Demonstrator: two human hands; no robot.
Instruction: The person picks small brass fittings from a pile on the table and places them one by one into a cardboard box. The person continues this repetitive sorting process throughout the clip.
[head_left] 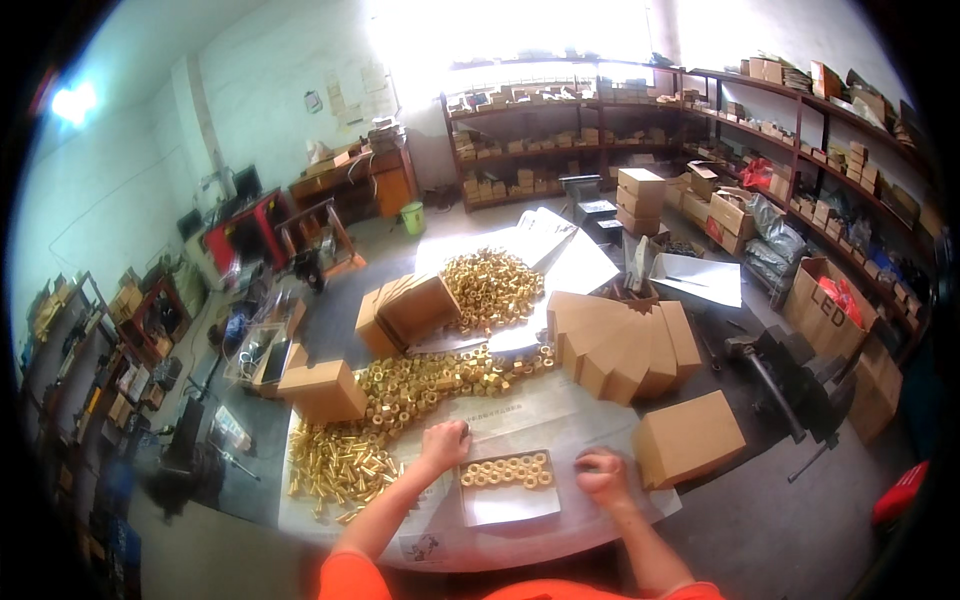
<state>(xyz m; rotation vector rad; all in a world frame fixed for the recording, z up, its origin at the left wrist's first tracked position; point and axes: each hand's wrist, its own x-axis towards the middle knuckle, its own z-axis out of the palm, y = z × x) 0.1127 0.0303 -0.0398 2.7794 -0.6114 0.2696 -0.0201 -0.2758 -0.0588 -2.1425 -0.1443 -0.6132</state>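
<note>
A shallow open box [512, 515] sits in front of me on the paper-covered table. Rows of brass nuts [508, 470] fill its far half, and its near half shows a bare white bottom. My left hand [447, 443] is closed just beyond the box's far left corner, beside the heap of nuts. To the right of the box, my right hand [602, 474] has its fingers curled in; it is apart from the box. What either hand holds, if anything, is hidden. Loose brass nuts [420, 385] spread beyond my left hand, and long brass pieces [340, 465] lie left of my forearm.
Another pile of nuts [490, 285] lies farther back beside a tipped open carton [415, 310]. A closed carton [690, 438] and a fanned row of cardboard boxes [620, 345] stand at right. A bench vise [775, 375] is at the right edge. Loaded shelves [560, 150] line the walls.
</note>
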